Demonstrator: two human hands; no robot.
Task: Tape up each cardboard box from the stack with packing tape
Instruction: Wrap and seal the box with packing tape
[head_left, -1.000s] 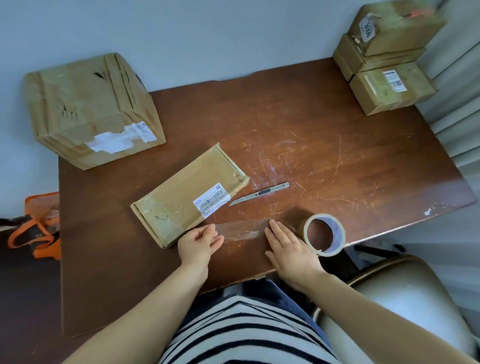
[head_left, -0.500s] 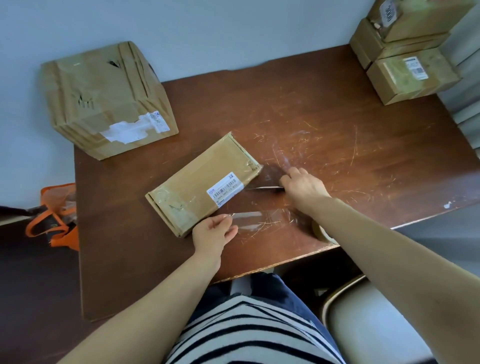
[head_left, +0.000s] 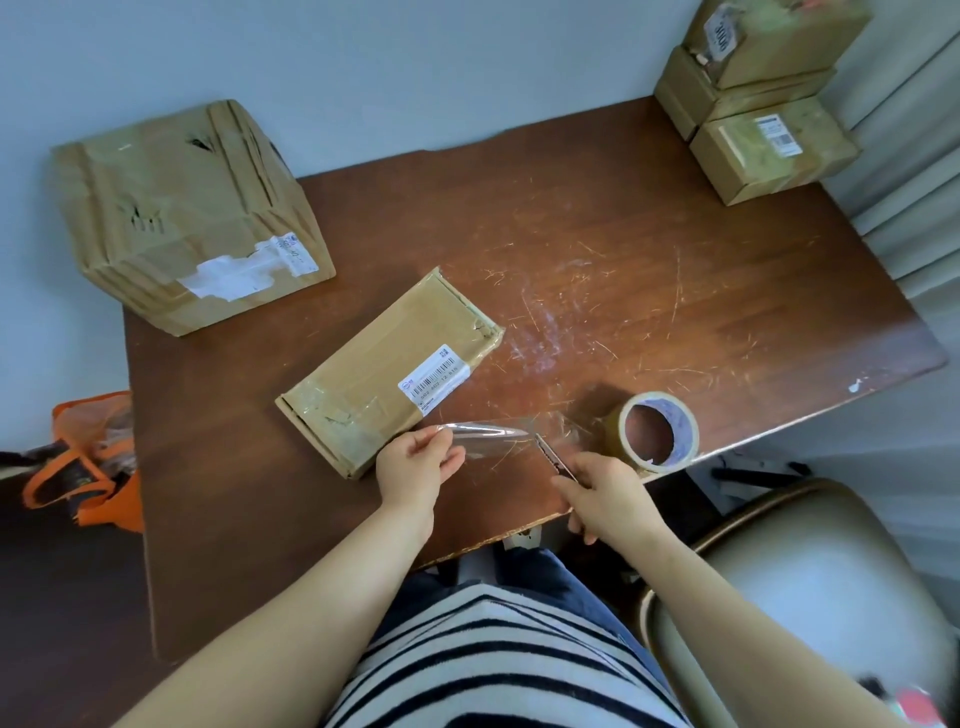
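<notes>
pinching the free end of the tape strip (head_left: 493, 434), the left hand (head_left: 415, 465) keeps it stretched just beside the flat box (head_left: 387, 371). if that pinch slackens, the strip could curl and stick to itself or to the table (head_left: 623, 234). the right hand (head_left: 605, 493), fingers closed on the knife (head_left: 551, 453), has its blade at the strip near the roll (head_left: 655, 432); a slip might nick the other hand. half a second earlier, that hand was reaching for the knife on the table.
</notes>
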